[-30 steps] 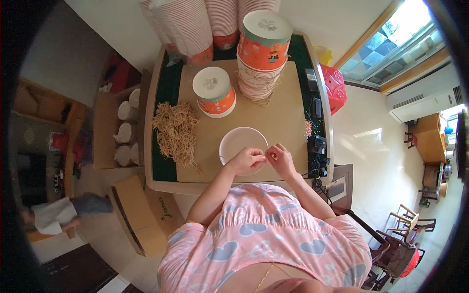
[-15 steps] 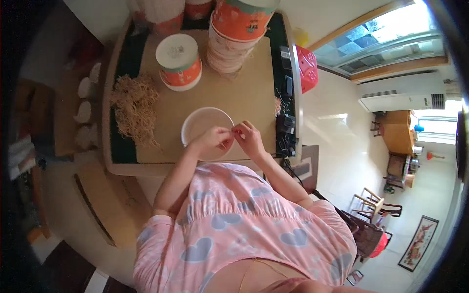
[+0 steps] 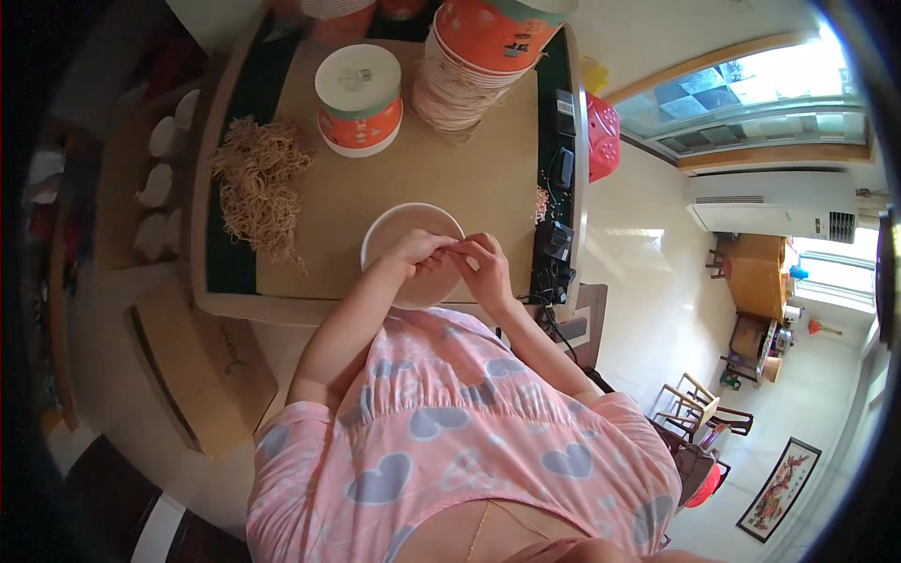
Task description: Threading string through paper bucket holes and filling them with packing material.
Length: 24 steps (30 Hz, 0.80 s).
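Fingerwork over the white tub (image 3: 392, 225)

My left hand (image 3: 420, 251) and right hand (image 3: 483, 263) meet over the right side of the tub, fingers bent and thumbs drawn in, tips touching or nearly so. Whatever may be between them is too small to make out, so I cannot tell whether either one grasps anything. The tub sits mouth upward below them, on a brown sheet (image 3: 432, 178) at the near side of the counter (image 3: 249, 308).

For such close work I'd do best to let the fingertips move and hold both wrists steady. A light pinch seems wiser than a hard squeeze, one side bracing while the other makes the small adjustment. My forearms (image 3: 343, 347) should ride clear of the rim, since a bump could slide a tub that looks light.

To the left lies a tangle of straw-coloured strands (image 3: 263, 188); toward the far side stand an upturned orange tub (image 3: 361, 127) and, right of it, a stack of tubs (image 3: 488, 52). Black adapters (image 3: 556, 239) line the right edge, so my right elbow wants room there
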Motion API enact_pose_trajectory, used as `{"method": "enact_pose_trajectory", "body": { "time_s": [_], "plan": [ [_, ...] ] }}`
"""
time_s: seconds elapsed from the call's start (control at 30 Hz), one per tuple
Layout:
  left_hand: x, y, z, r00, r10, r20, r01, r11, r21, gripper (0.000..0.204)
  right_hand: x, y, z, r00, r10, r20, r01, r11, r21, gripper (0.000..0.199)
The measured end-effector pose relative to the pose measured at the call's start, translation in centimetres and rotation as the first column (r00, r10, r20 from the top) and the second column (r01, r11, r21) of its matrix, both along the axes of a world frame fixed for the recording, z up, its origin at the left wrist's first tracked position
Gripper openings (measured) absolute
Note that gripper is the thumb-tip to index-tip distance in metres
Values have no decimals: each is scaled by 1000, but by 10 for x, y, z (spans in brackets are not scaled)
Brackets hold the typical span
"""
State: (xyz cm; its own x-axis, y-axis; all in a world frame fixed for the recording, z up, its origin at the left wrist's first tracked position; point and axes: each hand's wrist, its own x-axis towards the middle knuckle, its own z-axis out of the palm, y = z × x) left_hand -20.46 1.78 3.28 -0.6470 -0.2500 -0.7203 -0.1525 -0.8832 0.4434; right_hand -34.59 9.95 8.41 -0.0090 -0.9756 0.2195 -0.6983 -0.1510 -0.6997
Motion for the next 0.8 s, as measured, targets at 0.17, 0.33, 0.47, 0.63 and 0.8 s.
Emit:
{"method": "enact_pose_trajectory", "body": {
  "time_s": [0.17, 0.33, 0.47, 0.63, 0.8],
  "plan": [
    [1, 0, -3, 999, 41, -12, -39, 994, 101, 20, 2, 7, 2, 998, -45, 38, 45, 999, -16, 13],
    [6, -2, 5, 998, -12, -57, 17, 996, 86, 16, -1, 8, -5, 995, -88, 50, 87, 996, 23, 14],
    [8, -2, 6, 995, -31, -92, 42, 991, 128, 16, -2, 8, -6, 996, -82, 28, 82, 997, 8, 13],
    [2, 1, -1, 986, 18, -165, 30, 958, 284, 21, -4, 11, -8, 998, -61, 33, 60, 998, 18, 13],
    [-1, 7, -13, 970, 48, -239, 33, 946, 322, 20, -4, 16, -15, 988, -58, 143, 57, 998, 14, 16]
  ]
}}
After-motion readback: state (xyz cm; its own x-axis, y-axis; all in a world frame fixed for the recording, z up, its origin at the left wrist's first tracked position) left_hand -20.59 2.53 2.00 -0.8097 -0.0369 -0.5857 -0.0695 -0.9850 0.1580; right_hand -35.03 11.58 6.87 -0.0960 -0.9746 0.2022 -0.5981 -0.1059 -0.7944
